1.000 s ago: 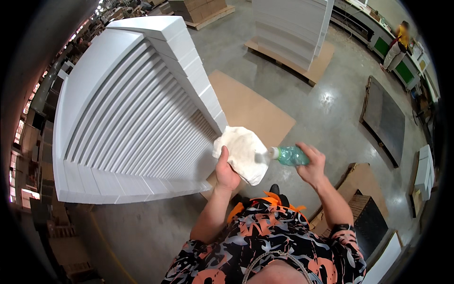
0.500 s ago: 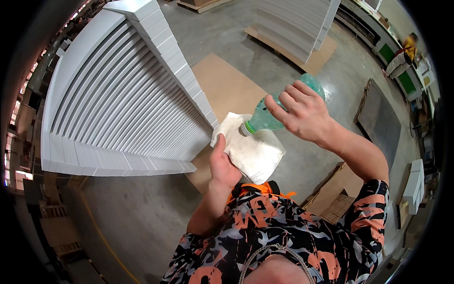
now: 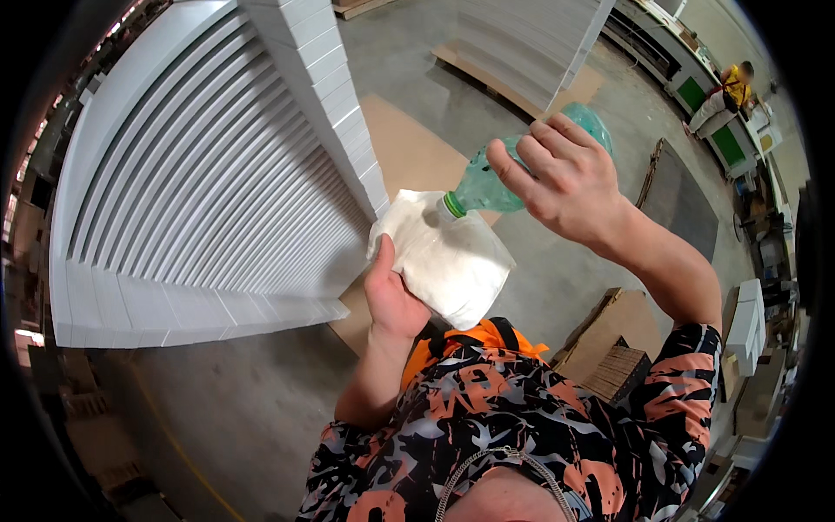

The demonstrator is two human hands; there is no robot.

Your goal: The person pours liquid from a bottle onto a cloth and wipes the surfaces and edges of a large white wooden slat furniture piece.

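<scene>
A green translucent plastic bottle (image 3: 509, 174) is tipped neck-down onto a folded white cloth (image 3: 444, 257) at the centre of the frame.

The bottle is gripped around its body by the right hand (image 3: 565, 178), fingers wrapped over it, wrist raised toward the upper right and forearm running down to the patterned sleeve (image 3: 687, 383). The cloth is clasped from below by the left hand (image 3: 391, 296), thumb pressed along its left edge. The pour is judged best done with the neck kept over the cloth's middle and the tilt eased gently, so nothing runs off. A stack of white slatted panels (image 3: 200, 183) fills the upper left; brown cardboard sheets (image 3: 409, 148) lie on the grey concrete floor (image 3: 565, 287) behind.
</scene>
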